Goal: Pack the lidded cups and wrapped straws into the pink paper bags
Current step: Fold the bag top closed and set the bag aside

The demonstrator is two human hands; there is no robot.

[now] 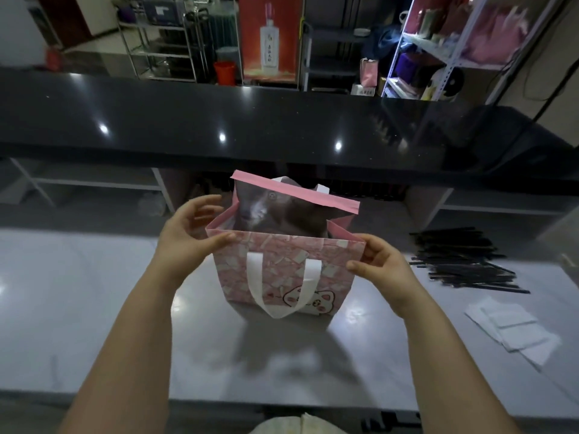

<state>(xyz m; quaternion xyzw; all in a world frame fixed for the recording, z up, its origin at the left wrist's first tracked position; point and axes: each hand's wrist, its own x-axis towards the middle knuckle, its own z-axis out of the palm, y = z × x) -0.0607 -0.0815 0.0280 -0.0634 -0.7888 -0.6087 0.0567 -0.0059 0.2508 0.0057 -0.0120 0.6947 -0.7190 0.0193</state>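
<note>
A pink paper bag [275,270] with white handles and a cartoon face stands upright on the grey table [94,324], its mouth open. My left hand [188,233] pinches the bag's near left top corner. At the near right top corner, my right hand [379,261] pinches the rim. The bag's inside is dark and blurred; I cannot tell what it holds. A pile of black wrapped straws [463,261] lies on the table to the right of the bag. No lidded cup shows.
White paper napkins [513,330] lie at the right, nearer than the straws. A raised black counter [219,120] runs across behind the table. Shelves and a red bucket [225,72] stand in the background.
</note>
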